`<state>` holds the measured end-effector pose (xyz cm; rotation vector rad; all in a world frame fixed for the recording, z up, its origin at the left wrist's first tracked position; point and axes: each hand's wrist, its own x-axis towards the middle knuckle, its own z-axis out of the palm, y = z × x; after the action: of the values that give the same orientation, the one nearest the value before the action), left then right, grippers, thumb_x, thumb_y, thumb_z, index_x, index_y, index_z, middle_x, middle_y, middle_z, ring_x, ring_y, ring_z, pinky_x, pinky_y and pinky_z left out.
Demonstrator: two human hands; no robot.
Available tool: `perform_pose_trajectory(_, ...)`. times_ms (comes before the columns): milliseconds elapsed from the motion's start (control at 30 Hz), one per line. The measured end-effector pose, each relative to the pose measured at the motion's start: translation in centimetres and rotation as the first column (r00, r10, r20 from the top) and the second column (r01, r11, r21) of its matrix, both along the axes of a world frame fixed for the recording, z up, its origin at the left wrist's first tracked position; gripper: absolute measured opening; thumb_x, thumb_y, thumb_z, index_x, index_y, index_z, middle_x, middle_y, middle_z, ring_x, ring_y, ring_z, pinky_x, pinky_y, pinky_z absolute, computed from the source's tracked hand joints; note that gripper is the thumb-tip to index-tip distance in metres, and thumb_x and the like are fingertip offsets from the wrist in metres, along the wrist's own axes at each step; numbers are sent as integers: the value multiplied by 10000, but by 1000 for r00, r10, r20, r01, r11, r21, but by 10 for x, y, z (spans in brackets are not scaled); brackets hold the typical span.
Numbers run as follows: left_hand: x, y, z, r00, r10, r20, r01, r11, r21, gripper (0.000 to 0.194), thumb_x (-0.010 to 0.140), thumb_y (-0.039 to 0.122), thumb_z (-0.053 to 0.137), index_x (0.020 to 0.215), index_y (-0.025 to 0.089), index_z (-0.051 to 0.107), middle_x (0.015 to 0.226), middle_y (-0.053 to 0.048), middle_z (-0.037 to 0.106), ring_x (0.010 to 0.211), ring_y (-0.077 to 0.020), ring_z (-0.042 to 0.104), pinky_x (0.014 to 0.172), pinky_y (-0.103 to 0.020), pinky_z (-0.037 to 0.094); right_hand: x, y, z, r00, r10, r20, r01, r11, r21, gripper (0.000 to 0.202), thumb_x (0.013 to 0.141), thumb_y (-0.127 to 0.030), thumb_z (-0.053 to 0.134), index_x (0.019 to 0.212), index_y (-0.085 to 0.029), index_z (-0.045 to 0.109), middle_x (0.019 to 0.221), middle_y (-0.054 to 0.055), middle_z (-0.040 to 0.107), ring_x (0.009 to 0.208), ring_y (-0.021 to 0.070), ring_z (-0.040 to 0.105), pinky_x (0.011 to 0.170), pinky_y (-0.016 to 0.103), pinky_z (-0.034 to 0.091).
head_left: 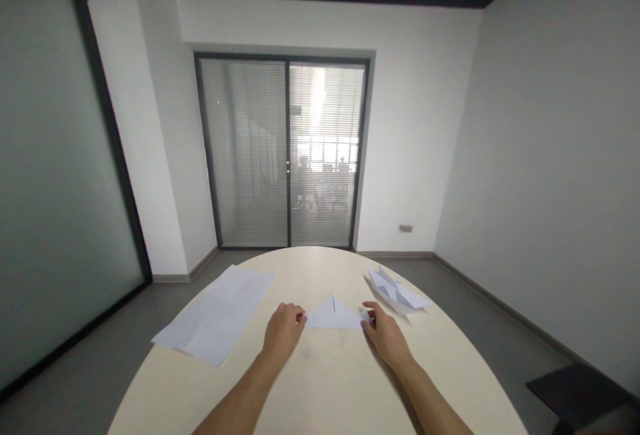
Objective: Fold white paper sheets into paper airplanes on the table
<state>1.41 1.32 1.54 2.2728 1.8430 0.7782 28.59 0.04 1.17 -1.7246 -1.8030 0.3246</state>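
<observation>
A folded sheet of white paper (334, 315) lies on the table between my hands, shaped like a low triangle with a slit running down from its peak. My left hand (284, 328) pinches its left corner between thumb and fingers. At the opposite corner, my right hand (386, 333) grips the paper with thumb and bent fingers. Both forearms rest low over the table. Beyond my right hand sits a folded paper boat (397, 291), apart from the hand.
Flat white paper sheets (220, 311) lie on the left of the round, pale table (320, 388), one corner reaching its edge. A dark chair (583, 385) stands at the lower right. Glass doors with blinds (287, 155) are behind the table.
</observation>
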Motion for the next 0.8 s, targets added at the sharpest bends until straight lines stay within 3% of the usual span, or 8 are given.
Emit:
perform_pose_trajectory(233,3,-5,6,998,-57,-31,57,998,-6,192,916,186,530,989,226,703,979,-25,686,957,-182,572,835,-265,392,2,3,-6,1000,2,21,-3,1000,25,398,821,-222,482,1216,-195,520,1043,71,698,913,206,655,845,292,458)
perform_pose_trajectory(633,7,-7,9,965,-181,-188,187,982,16,272,869,85,494,941,223,718,969,-47,665,959,-209,554,867,-327,373,0,0,1,995,42,95,-48,997,58,264,837,-204,487,1058,-216,632,982,50,719,896,194,655,801,266,447)
perform_pose_trajectory(800,8,-12,9,970,-169,-177,181,982,54,197,861,150,516,917,204,697,973,-49,647,968,-208,551,870,-325,372,-2,-3,5,991,66,116,-75,995,71,239,828,-182,498,1005,-213,656,973,47,719,900,191,647,805,262,443)
